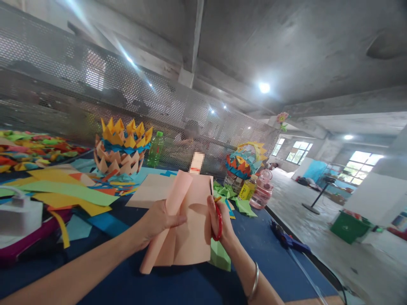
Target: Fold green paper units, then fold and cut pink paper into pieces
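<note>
My left hand is closed on the left side of a peach sheet of paper, whose left edge curls into a loose roll. On the right, my right hand is closed round red-handled scissors. Their dark blade points up along the paper's right edge, and my right thumb lies near that edge. Behind the held sheet, another peach sheet lies flat on the blue table. Green folded paper shows below my right hand.
A folded-paper basket and a green bottle stand back left; a second paper basket, a yellow-labelled bottle and a pink bottle back right. A blue glue gun lies near the right edge. Paper strips cover the left.
</note>
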Demonstrator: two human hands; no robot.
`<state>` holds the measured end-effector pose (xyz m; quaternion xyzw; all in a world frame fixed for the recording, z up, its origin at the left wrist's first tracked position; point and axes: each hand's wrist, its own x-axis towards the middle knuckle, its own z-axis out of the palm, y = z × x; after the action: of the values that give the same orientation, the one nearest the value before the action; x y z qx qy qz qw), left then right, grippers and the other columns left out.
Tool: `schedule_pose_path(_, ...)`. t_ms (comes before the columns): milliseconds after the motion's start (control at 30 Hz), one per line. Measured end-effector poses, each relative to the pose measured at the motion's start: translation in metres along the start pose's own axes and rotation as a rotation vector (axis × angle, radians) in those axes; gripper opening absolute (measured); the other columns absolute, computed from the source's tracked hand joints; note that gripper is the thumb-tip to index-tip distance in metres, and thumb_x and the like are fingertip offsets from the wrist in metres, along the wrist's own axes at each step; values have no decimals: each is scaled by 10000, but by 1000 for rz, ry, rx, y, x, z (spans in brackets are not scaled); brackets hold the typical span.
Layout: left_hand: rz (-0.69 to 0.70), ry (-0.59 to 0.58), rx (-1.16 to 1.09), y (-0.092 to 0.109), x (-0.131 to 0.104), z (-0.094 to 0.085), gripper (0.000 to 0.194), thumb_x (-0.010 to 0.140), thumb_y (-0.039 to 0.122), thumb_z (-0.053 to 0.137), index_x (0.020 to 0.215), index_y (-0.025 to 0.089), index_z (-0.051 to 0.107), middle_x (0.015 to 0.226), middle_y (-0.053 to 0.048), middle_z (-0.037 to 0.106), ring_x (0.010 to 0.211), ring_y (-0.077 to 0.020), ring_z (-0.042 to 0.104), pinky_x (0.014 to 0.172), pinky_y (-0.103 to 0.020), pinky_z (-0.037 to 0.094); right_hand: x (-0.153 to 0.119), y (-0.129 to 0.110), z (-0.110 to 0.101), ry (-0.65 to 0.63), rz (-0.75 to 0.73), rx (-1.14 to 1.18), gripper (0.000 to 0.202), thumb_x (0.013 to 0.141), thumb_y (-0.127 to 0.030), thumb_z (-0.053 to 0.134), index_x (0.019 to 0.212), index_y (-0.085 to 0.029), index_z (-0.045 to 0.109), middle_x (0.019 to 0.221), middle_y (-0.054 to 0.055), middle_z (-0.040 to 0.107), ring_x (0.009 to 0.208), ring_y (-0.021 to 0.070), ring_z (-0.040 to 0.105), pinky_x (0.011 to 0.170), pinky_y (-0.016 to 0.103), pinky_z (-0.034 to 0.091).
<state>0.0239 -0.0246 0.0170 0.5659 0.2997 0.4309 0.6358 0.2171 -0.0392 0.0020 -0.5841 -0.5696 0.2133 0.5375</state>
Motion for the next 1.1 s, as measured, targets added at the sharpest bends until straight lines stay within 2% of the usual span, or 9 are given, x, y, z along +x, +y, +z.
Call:
schedule_pose_path(167, -10, -24, -1, -8, 2, 0, 436, 490, 333, 862, 869, 153, 742, 884, -95, 761, 901, -323, 697, 788, -373, 561, 3, 3, -2, 52, -27, -21, 554, 783, -708, 489, 576, -213, 352, 547, -45, 326, 531, 99, 304, 437, 233, 263)
schedule_pose_path(300, 3, -26, -5, -10, 3, 0, 495, 490, 332, 859, 935, 149, 741, 973, -106, 750, 957, -331, 683, 810, -374, 556, 2, 5, -2, 41, 19, 17, 552, 765, -713, 513, 592, -213, 357, 552, -50, 320, 525, 98, 303, 437, 233, 260)
schedule_pose_path(533, -8, -16, 39, 1, -3, 2, 396, 501, 332, 857, 840, 159, 747, 850, -98, 760, 874, -313, 702, 782, -359, 557, 4, 5, -3, 61, -15, 7, 535, 770, -691, 535, 589, -204, 413, 547, -38, 365, 530, 108, 316, 452, 246, 254)
schedule_pose_path(667, 3, -20, 83, -1, -3, 2, 379, 495, 338, 861, 805, 153, 744, 821, -98, 756, 847, -313, 700, 770, -366, 555, 5, 2, -3, 107, 3, 9, 557, 752, -708, 543, 558, -202, 416, 530, -33, 380, 517, 109, 315, 463, 257, 255)
schedule_pose_path(800, 11, -46, 70, -2, -3, 2, 393, 513, 354, 848, 835, 154, 743, 824, -86, 756, 848, -308, 699, 777, -373, 551, 5, 5, -3, 87, 25, 55, 550, 750, -713, 542, 601, -187, 482, 544, -31, 408, 520, 112, 356, 472, 251, 293)
schedule_pose_path(967, -21, -48, 63, 1, -5, 3, 352, 519, 333, 847, 801, 153, 735, 760, -73, 749, 815, -299, 704, 755, -357, 556, 5, 6, -1, 91, 58, 80, 562, 720, -723, 570, 601, -182, 474, 533, -39, 399, 505, 98, 352, 447, 240, 278)
schedule_pose_path(1100, -39, -59, 41, 0, -4, 3, 383, 502, 333, 851, 823, 157, 738, 811, -86, 756, 847, -315, 703, 770, -367, 559, 4, 5, -1, 99, 73, 113, 555, 693, -713, 607, 585, -195, 442, 521, -42, 393, 501, 99, 351, 429, 234, 274)
